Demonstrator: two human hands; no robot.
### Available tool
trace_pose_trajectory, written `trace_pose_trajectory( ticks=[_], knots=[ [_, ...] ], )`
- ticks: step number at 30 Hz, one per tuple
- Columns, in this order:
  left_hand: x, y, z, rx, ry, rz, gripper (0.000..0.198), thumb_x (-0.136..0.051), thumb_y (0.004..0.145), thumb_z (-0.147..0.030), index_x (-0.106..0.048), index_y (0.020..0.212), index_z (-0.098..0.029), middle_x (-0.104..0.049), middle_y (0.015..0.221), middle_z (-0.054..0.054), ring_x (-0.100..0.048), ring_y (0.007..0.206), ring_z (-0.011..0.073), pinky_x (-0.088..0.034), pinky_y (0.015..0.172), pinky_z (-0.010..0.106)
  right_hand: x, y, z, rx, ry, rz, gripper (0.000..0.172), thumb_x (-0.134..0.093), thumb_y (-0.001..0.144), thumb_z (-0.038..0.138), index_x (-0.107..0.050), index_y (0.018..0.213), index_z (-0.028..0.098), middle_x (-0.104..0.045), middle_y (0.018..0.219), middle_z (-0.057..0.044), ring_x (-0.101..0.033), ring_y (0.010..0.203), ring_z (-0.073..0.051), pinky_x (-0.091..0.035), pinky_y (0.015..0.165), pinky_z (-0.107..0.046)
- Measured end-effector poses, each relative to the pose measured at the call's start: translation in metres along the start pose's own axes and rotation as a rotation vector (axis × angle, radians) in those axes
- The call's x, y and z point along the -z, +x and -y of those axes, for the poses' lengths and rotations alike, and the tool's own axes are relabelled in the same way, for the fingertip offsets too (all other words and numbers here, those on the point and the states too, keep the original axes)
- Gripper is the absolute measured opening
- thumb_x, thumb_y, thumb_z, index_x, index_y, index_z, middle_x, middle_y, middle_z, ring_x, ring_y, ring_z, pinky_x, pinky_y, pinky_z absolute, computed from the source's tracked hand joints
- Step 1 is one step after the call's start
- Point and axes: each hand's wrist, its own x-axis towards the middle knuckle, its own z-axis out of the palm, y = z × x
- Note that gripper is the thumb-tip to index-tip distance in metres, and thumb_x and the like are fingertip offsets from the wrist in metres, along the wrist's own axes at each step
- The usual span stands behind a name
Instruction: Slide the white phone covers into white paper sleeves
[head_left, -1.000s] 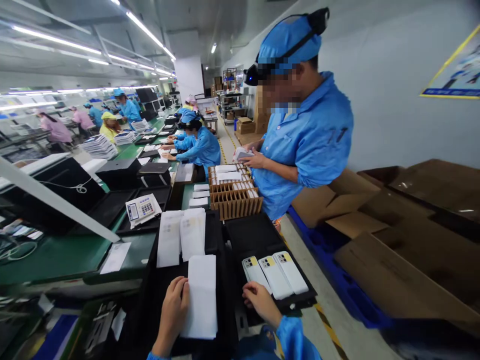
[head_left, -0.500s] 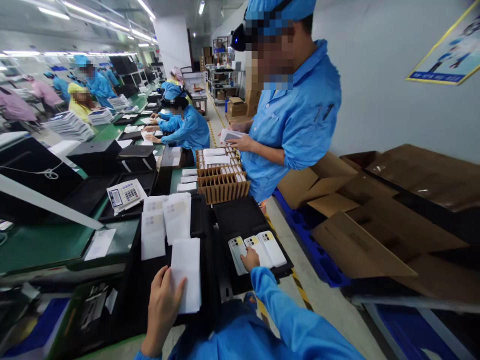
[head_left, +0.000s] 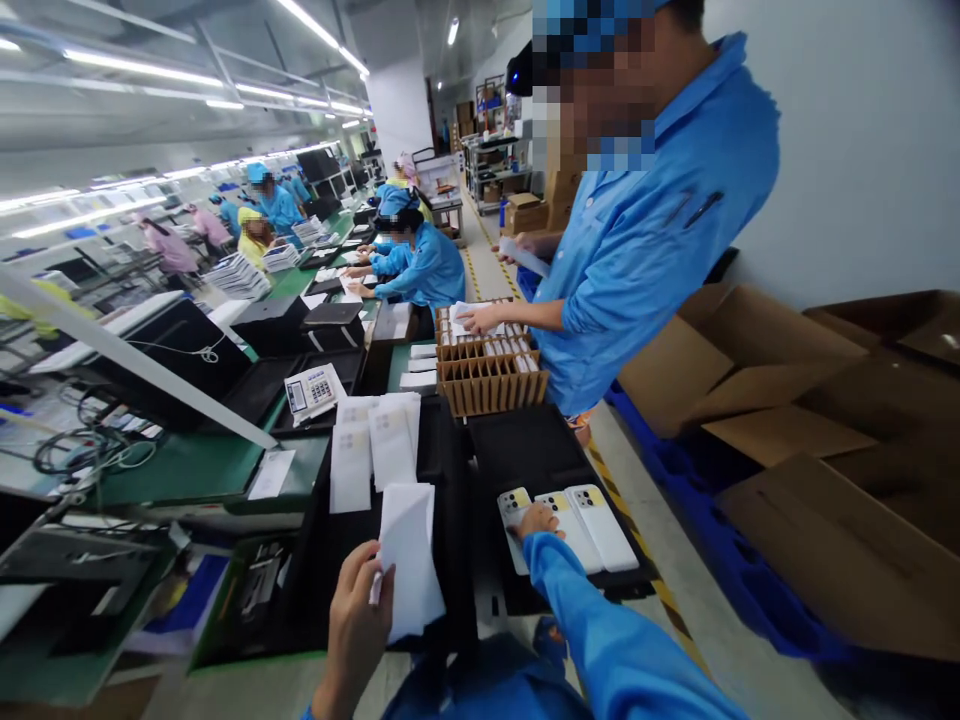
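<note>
My left hand (head_left: 364, 600) pinches the left edge of a white paper-like sleeve (head_left: 409, 560), the top one of a pile on a black tray. Its upper edge curls a little. Behind it lie more white sleeves (head_left: 392, 445) with round camera shapes showing through. My right hand (head_left: 538, 520) is closed over the right edge of the leftmost white smartphone (head_left: 516, 545); some of its fingertips are hidden. Beside it lie a middle phone (head_left: 577, 545) and a right phone (head_left: 609, 540), backs up with camera bumps, on a second black tray (head_left: 525, 440).
A cardboard divider box (head_left: 491, 390) stands beyond the trays, where a co-worker in blue (head_left: 645, 220) handles white items. A calculator (head_left: 315, 393) lies at the left. Open cartons (head_left: 810, 540) on blue pallets stand at the right. Other workers sit along the green bench.
My left hand has gone from lying flat on the sleeve to pinching its edge. My right hand remains at the left phone. The co-worker's one hand has lowered onto the divider box. The view has shifted.
</note>
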Motion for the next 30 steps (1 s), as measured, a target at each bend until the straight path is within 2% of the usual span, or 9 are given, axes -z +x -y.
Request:
trace_pose_trajectory(
  ticks=[3,5,10,14,18,21,24,27,30],
  knots=[
    [0.036,-0.005,-0.024,0.081,-0.255,0.228,0.019,-0.057,0.087,-0.033,-0.067,0.098,-0.022,-0.075,0.089,0.008,-0.071,0.075,0.0204,-0.058,0.069,0.028,0.0,0.008,-0.008,0.0,0.006,0.033,0.046,-0.065,0.085,0.036,-0.053,0.124,0.015,-0.053,0.132,-0.012,-0.048,0.124,-0.029,-0.038,0.104,-0.054],
    [0.052,-0.009,-0.039,0.176,-0.414,0.284,0.019,-0.058,0.087,-0.036,-0.068,0.095,-0.023,-0.075,0.084,0.006,-0.07,0.072,0.0198,-0.057,0.069,0.028,0.002,0.014,-0.015,0.037,0.041,0.087,0.037,-0.062,0.088,0.037,-0.058,0.118,0.015,-0.06,0.121,-0.009,-0.056,0.115,-0.026,-0.044,0.099,-0.05],
    [0.052,0.001,-0.049,0.404,-0.61,0.492,0.029,-0.061,0.083,-0.046,-0.068,0.092,-0.02,-0.073,0.074,0.005,-0.067,0.065,0.0184,-0.054,0.058,0.024,0.007,0.022,-0.035,0.138,0.131,0.163,0.026,-0.056,0.092,0.038,-0.064,0.102,0.015,-0.066,0.106,-0.006,-0.063,0.099,-0.019,-0.051,0.089,-0.041],
    [0.038,0.021,-0.033,0.557,-0.645,0.427,0.036,-0.063,0.079,-0.052,-0.065,0.083,-0.017,-0.069,0.068,0.002,-0.063,0.061,0.0158,-0.049,0.052,0.021,0.013,0.021,-0.043,0.154,0.195,0.173,0.025,-0.057,0.092,0.037,-0.064,0.098,0.014,-0.067,0.102,-0.005,-0.064,0.095,-0.018,-0.052,0.087,-0.04],
    [0.022,0.029,-0.006,0.423,-0.521,0.484,0.034,-0.051,0.088,-0.045,-0.069,0.084,-0.017,-0.065,0.059,0.0,-0.058,0.051,0.0141,-0.045,0.047,0.021,0.023,0.015,-0.048,0.151,0.333,0.163,0.023,-0.059,0.091,0.035,-0.064,0.092,0.013,-0.067,0.094,-0.003,-0.064,0.089,-0.017,-0.053,0.083,-0.037],
    [0.004,0.024,0.012,0.234,-0.317,0.356,0.033,-0.043,0.091,-0.036,-0.068,0.105,-0.019,-0.074,0.089,0.007,-0.07,0.087,0.0252,-0.057,0.078,0.036,0.031,0.004,-0.049,0.142,0.496,0.127,0.021,-0.06,0.089,0.033,-0.064,0.086,0.013,-0.068,0.086,-0.001,-0.065,0.083,-0.015,-0.053,0.082,-0.036],
    [-0.006,0.019,0.021,0.159,-0.16,0.145,0.04,-0.043,0.09,-0.034,-0.065,0.117,-0.014,-0.062,0.128,0.017,-0.05,0.128,0.0333,-0.039,0.108,0.055,0.041,-0.012,-0.049,0.129,0.708,0.069,0.022,-0.064,0.083,0.037,-0.062,0.079,0.015,-0.069,0.073,-0.002,-0.068,0.075,-0.019,-0.054,0.077,-0.036],
    [0.004,0.019,0.015,0.268,-0.333,0.128,0.04,-0.046,0.09,-0.039,-0.068,0.113,-0.014,-0.063,0.128,0.017,-0.056,0.122,0.0334,-0.046,0.103,0.051,0.061,-0.031,-0.047,0.146,0.944,0.015,0.032,-0.061,0.074,0.051,-0.059,0.078,0.019,-0.073,0.075,-0.007,-0.07,0.08,-0.027,-0.056,0.072,-0.038],
    [0.025,0.024,-0.002,0.55,-0.759,0.237,0.04,-0.057,0.085,-0.047,-0.071,0.104,-0.015,-0.075,0.098,0.011,-0.07,0.091,0.029,-0.058,0.08,0.041,0.101,-0.058,-0.042,0.203,1.154,0.003,0.042,-0.056,0.071,0.059,-0.06,0.093,0.023,-0.073,0.1,-0.008,-0.07,0.092,-0.026,-0.057,0.074,-0.039]
  ],
)
